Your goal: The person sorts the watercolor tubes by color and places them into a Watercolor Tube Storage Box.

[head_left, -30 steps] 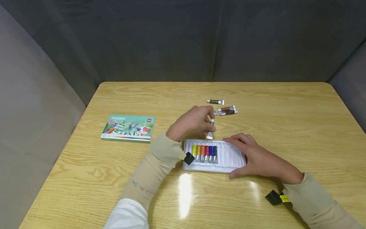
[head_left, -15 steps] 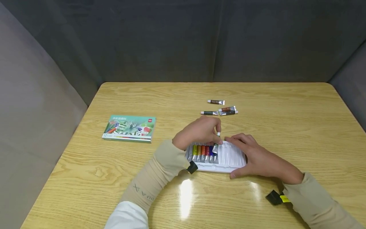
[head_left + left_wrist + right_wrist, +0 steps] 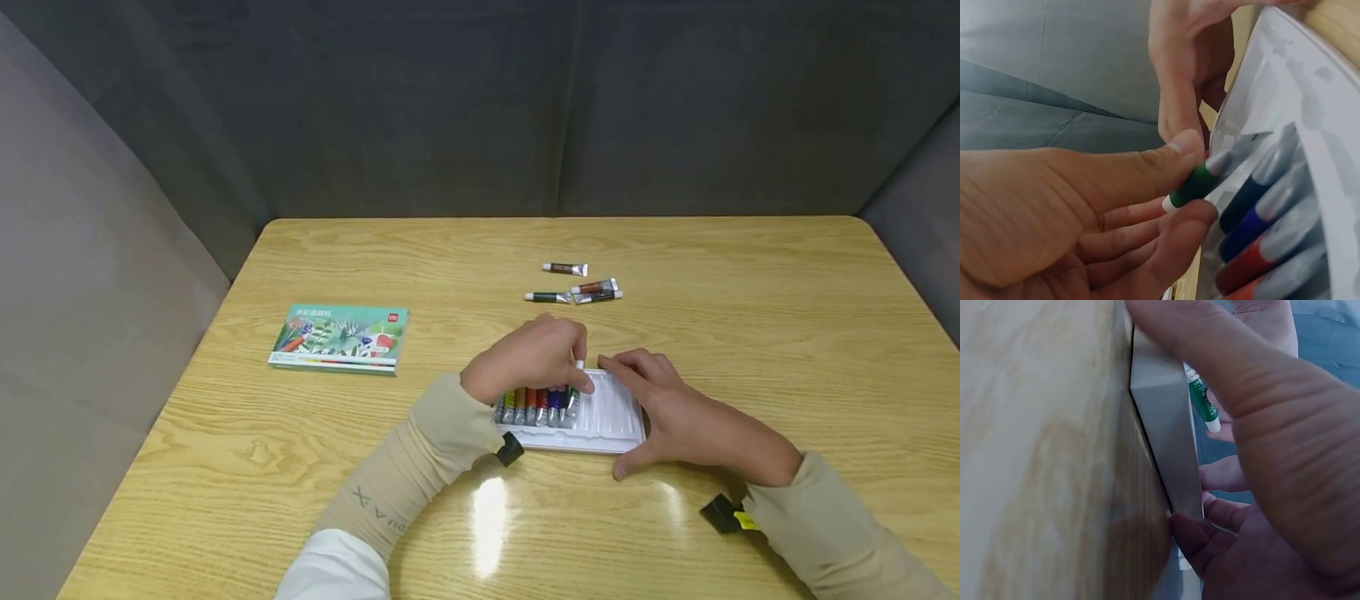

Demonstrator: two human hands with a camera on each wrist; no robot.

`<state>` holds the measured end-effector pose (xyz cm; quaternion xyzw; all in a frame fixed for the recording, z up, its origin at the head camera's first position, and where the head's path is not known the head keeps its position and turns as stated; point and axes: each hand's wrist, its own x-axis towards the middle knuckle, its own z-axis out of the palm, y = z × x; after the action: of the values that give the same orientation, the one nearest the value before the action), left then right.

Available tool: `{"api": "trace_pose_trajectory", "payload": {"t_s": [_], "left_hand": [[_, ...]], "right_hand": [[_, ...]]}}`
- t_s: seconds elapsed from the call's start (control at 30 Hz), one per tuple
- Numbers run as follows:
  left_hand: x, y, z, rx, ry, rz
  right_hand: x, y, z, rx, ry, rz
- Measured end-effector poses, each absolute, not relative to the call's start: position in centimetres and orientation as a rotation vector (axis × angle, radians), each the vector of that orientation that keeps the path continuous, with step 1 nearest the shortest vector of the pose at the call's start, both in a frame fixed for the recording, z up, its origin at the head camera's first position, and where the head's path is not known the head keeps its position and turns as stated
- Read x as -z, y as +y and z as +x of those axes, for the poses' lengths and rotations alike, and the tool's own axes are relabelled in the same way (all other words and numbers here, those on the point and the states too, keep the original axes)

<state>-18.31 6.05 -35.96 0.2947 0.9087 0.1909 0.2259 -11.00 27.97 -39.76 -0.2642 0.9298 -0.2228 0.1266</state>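
Note:
A green paint tube point(image 3: 1192, 186) with a white cap is pinched between the thumb and fingers of my left hand point(image 3: 528, 358). Its silver end lies over the white plastic tray point(image 3: 613, 421), beside the dark blue tube point(image 3: 1235, 209). Yellow, orange, red and blue tubes fill the tray's left part, partly hidden by the left hand in the head view. My right hand point(image 3: 678, 408) grips the tray's right end, fingers at the far edge and thumb at the near edge. The green tube point(image 3: 1202, 400) also shows behind the tray wall in the right wrist view.
Beyond the tray lie a dark brown tube point(image 3: 565, 269), a dark green tube point(image 3: 547, 297), a reddish-brown tube point(image 3: 593, 286) and a black tube point(image 3: 598, 297). A flat green printed paint box point(image 3: 339, 337) rests on the wooden table point(image 3: 225, 467) at the left.
My left hand has brought the green tube from behind the tray toward the near side and right, down to the row of tubes. The right hand stays at the tray's end, its thumb slightly shifted.

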Motion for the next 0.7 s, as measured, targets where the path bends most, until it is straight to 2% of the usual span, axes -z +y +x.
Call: {"api": "trace_pose_trajectory", "payload": {"t_s": [0.7], "left_hand": [[36.32, 6.76, -17.54, -0.507, 2.527, 0.926]], "right_hand": [[39.91, 28.31, -11.29, 0.649, 2.719, -0.791]]}}
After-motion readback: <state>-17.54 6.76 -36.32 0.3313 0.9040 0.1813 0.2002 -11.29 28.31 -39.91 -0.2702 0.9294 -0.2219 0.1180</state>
